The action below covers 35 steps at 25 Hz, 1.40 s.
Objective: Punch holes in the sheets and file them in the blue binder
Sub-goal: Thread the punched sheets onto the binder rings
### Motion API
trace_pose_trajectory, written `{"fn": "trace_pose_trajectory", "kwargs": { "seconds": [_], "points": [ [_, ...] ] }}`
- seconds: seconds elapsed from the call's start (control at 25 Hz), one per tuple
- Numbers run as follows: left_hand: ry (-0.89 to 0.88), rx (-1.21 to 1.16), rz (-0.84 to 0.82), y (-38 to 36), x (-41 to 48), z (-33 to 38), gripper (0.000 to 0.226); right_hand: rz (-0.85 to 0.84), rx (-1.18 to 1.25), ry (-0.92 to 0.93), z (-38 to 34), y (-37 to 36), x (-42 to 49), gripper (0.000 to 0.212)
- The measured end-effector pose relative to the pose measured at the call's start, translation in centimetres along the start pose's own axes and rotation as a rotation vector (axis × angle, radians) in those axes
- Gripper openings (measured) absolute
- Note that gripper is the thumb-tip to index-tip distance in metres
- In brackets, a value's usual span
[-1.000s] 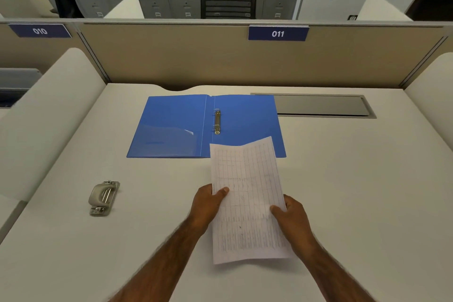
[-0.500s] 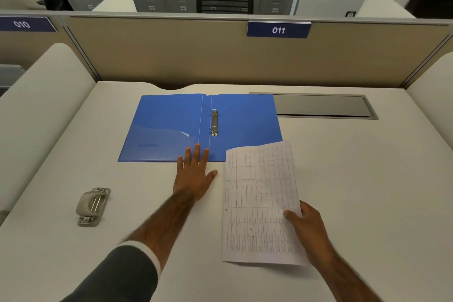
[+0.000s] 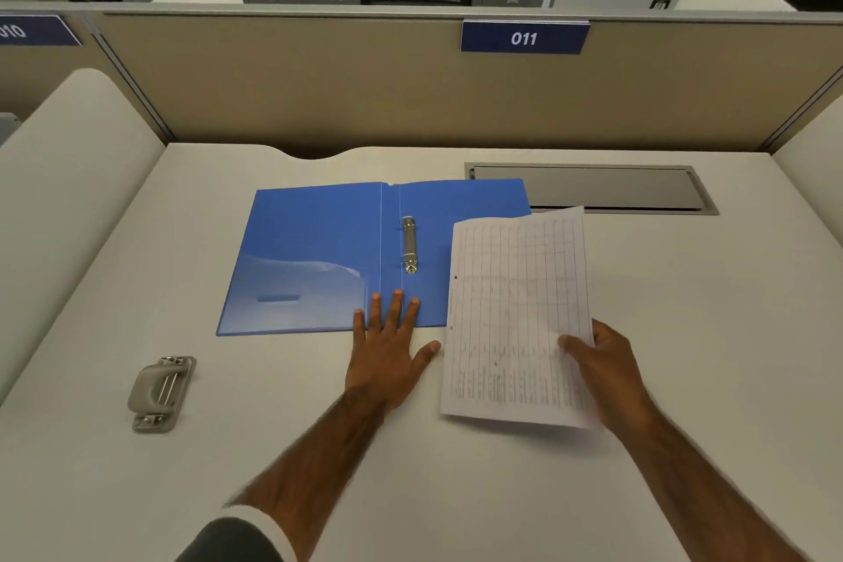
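Desk [image 3: 684,333], white, w/ beige partition [image 3: 319,96] at rear carrying blue plate "011" [image 3: 523,38]; grey recessed cable flap [image 3: 588,189] set in desk top, rear right. Blue binder [image 3: 319,251]: lying open and flat, centre of desk, spine approx. front-to-back, clear pocket on inside of left cover; metal ring mechanism [image 3: 409,245] on right half just beside spine, rings look closed but too small to be sure. Hole punch [image 3: 160,392]: grey/beige, metal parts, front left of desk, well apart from binder, untouched. Sheets [image 3: 515,315]: printed grid/table, held in a stack just right of binder, top left corner overlapping binder's right cover, far edge reaching front lip of cable flap; small holes visible along left margin; no. of sheets cannot tell. Left hand [image 3: 387,356]: palm down, flat on desk, fingers [image 3: 397,306] spread, tips resting on binder's near edge beside spine, thumb out to the right; dark sleeve w/ white cuff at forearm. Right hand [image 3: 602,361]: gripping sheets at right edge, thumb on top, other fingers underneath, pinching the paper; near end of stack lifted off desk, shadow below.
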<state>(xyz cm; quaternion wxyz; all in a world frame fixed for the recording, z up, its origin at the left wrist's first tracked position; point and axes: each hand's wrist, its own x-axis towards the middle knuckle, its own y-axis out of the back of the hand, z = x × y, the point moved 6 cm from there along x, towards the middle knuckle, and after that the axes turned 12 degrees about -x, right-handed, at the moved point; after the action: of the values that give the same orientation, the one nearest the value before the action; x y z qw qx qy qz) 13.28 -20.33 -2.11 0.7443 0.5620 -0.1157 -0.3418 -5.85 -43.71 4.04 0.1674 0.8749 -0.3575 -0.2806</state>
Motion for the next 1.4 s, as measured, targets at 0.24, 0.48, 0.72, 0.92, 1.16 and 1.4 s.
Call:
{"fn": "trace_pose_trajectory", "kwargs": {
  "seconds": [0.24,0.48,0.72,0.92,1.16,1.4],
  "points": [
    [-0.054,-0.002,0.039,-2.4,-6.7,2.9,0.083,-0.024,-0.001,-0.01,-0.1,0.0,1.4,0.03],
    [-0.041,0.022,0.046,-3.9,-9.9,3.7,0.075,-0.044,-0.043,-0.036,0.8,0.5,2.0,0.029],
    [-0.024,0.021,0.0,-4.9,-13.1,4.5,0.072,-0.061,-0.057,-0.067,2.0,0.9,2.6,0.03],
    [-0.02,0.002,-0.072,-5.2,-14.5,4.6,0.072,-0.108,-0.103,-0.067,2.7,0.4,2.0,0.034],
    [-0.01,-0.279,0.025,-1.9,-12.2,4.9,0.059,-0.146,-0.154,-0.046,2.8,-0.6,1.3,0.03],
    [0.068,-0.468,0.189,3.2,-6.8,3.9,0.029,-0.141,-0.152,-0.037,2.3,-0.7,1.4,0.031]
  ]
}}
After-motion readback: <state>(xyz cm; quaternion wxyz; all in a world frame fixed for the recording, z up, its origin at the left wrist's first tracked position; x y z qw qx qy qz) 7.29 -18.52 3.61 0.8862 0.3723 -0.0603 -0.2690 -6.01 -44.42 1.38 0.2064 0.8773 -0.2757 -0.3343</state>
